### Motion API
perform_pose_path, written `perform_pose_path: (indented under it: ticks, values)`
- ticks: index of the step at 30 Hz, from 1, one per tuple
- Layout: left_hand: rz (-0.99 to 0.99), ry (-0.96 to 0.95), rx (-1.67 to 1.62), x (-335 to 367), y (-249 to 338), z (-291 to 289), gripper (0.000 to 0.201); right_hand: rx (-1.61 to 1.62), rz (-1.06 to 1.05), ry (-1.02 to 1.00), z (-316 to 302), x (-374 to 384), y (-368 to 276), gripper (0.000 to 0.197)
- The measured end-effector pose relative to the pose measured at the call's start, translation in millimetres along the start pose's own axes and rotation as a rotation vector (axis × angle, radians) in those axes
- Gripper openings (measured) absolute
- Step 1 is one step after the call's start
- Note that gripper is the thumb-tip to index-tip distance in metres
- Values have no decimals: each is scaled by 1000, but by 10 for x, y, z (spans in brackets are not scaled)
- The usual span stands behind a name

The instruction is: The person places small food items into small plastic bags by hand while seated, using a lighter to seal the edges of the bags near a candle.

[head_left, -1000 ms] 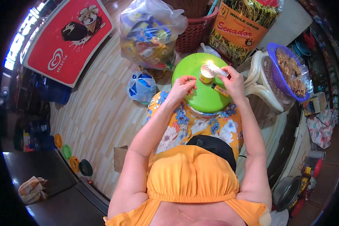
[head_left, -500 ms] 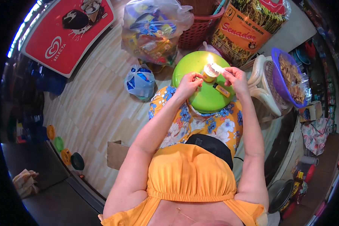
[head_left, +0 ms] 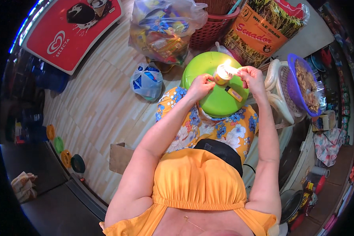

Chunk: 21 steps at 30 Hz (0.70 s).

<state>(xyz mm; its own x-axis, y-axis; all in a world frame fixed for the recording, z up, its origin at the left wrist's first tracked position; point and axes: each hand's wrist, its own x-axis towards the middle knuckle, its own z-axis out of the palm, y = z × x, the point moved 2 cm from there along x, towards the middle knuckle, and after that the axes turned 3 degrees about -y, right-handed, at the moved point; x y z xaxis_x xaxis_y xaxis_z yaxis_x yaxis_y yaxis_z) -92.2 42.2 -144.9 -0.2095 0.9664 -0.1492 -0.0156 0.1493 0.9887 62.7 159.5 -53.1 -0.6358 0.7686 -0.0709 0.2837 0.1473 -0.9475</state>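
Note:
A round green plastic stool [head_left: 200, 65] stands in front of my knees. On it is a small yellow-sided can [head_left: 222, 80], with a bright flame [head_left: 227, 64] burning at its top. My right hand [head_left: 253, 80] pinches a small white, plastic-looking piece [head_left: 233, 71] by its right end, its other end close to the flame; glare blurs its exact shape. My left hand [head_left: 201, 85] is curled closed beside the can's left side, and whatever its fingertips may hold is too small to make out. A yellow-and-black lighter [head_left: 233, 94] lies on the stool below the can.
Beyond the stool are a large clear bag of colourful packets [head_left: 161, 33], a red basket [head_left: 210, 33] and a grain sack [head_left: 259, 31]. A smaller tied bag [head_left: 146, 82] sits left. At right, a purple basin [head_left: 294, 84] rests by a white chair [head_left: 281, 106]. A red-topped freezer [head_left: 72, 47] stands far left.
My right hand has moved slightly right, and the white piece now lies lower and flatter across the can's top, beside the flame. My left hand has shifted slightly right, still beside the can.

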Motion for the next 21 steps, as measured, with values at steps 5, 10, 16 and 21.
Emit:
perform_pose_path:
  ticks: [5, 10, 16, 21]
  values:
    - [-8, -9, 36, 20, -21, -11, 20, -7, 13, -42, -13, 3, -6, 14]
    - [-1, -12, 55, 20, -1, -9, 20, -3, 34, -50, 0, 0, 5, 18]
    - [-6, -15, 32, 33, -34, -12, 21, 25, 63, -48, 41, -12, 19, 19]
    - [-27, -24, 39, 10, 6, -11, 21, 53, 60, -33, 54, -20, 25, 20]
